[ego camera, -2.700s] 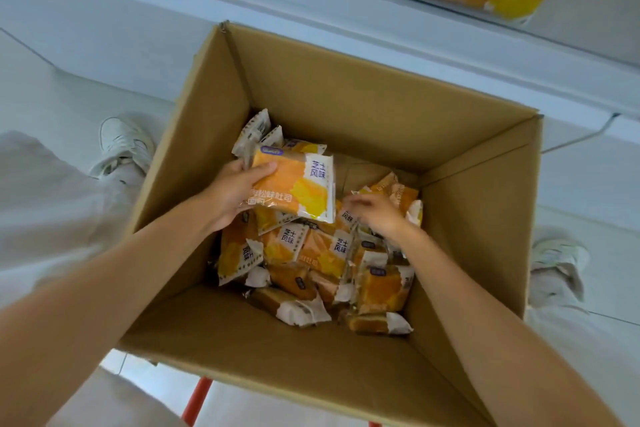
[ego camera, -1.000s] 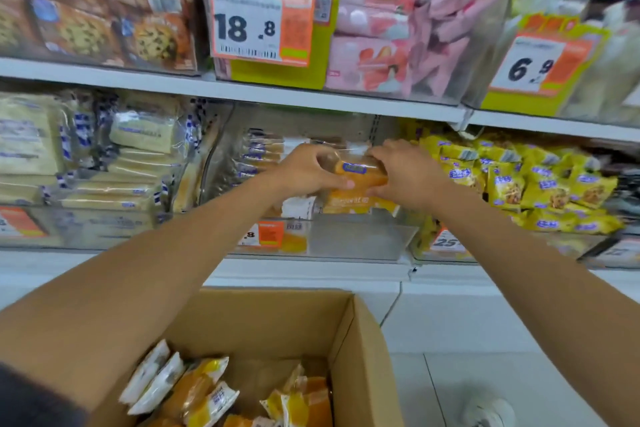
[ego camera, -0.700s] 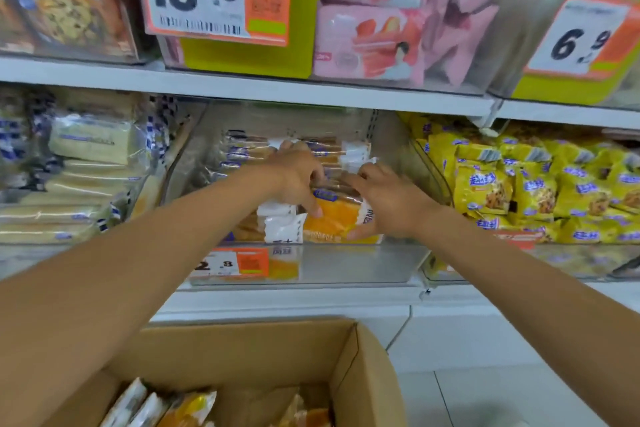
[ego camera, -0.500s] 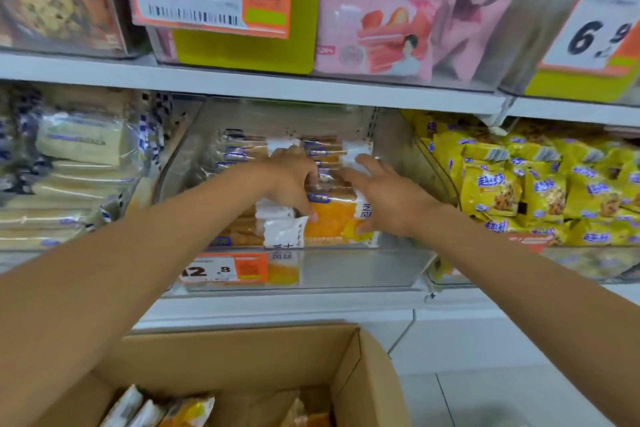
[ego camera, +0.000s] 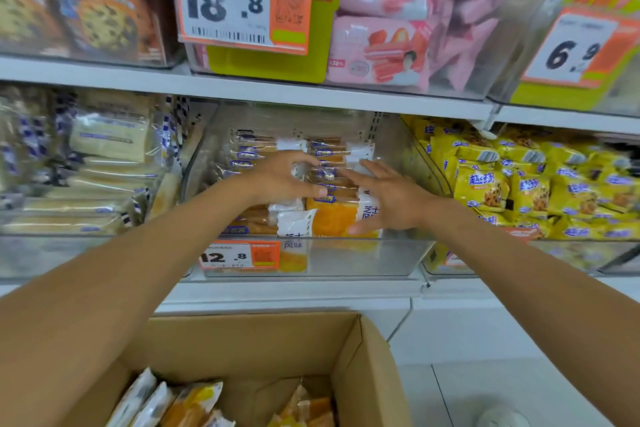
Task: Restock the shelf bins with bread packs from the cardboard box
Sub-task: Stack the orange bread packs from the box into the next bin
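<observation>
Head view. Right hand (ego camera: 388, 201): lies flat, fingers straight and spread, on the orange bread pack (ego camera: 330, 220) at the front of the clear shelf bin (ego camera: 360, 258). Left hand (ego camera: 280, 177): curves loosely over the stacked packs (ego camera: 254, 149) just beside; grip cannot be told. Cardboard box (ego camera: 263, 343): stands open below the shelf, holds more packs.

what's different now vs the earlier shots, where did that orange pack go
Both hands came up out of the cardboard box to the clear shelf bin. The orange bread pack the left hand gripped in the box now lies at the bin's front; the right hand presses it with straight fingers. The left hand curls at the stack beside it; a grip is unclear. The box still holds packs.
</observation>
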Demonstrator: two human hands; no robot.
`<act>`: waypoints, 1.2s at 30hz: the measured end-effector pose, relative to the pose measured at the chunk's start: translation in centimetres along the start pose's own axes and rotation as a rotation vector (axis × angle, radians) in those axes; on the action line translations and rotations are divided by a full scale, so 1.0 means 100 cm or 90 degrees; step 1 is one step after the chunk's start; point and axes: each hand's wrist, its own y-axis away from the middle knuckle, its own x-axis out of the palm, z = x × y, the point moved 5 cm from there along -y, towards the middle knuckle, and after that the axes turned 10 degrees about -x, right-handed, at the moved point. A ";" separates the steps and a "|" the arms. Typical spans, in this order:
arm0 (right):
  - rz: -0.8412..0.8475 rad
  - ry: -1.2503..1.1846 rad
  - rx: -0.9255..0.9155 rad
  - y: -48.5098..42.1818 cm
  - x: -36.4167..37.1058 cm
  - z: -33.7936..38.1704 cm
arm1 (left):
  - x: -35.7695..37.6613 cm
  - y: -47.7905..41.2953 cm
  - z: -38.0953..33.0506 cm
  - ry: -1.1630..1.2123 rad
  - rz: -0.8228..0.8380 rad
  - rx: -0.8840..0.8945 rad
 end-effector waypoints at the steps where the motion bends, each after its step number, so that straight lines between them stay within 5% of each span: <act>1: -0.013 -0.008 0.008 0.003 -0.003 0.002 | -0.002 0.004 0.001 0.034 -0.026 0.008; 7: -0.384 -0.172 0.004 0.034 -0.039 0.056 | -0.014 0.064 -0.005 0.055 -0.218 0.021; 11: -0.422 -0.257 -0.018 0.057 -0.010 0.122 | -0.001 0.128 0.009 0.012 -0.194 -0.041; 14: -0.343 -0.320 -0.044 0.068 0.049 0.166 | 0.032 0.169 0.049 -0.031 -0.088 -0.128; 18: -0.092 -0.351 -0.033 0.075 0.158 0.202 | 0.079 0.213 0.138 0.005 0.007 -0.263; 23: 0.129 -0.456 0.126 0.066 0.290 0.207 | 0.121 0.257 0.260 0.072 -0.009 -0.458; 29: 0.089 -0.800 0.421 0.020 0.395 0.243 | 0.154 0.286 0.327 0.220 -0.025 -0.619; 36: 0.108 -0.761 0.438 -0.001 0.436 0.246 | 0.167 0.288 0.348 0.278 -0.009 -0.643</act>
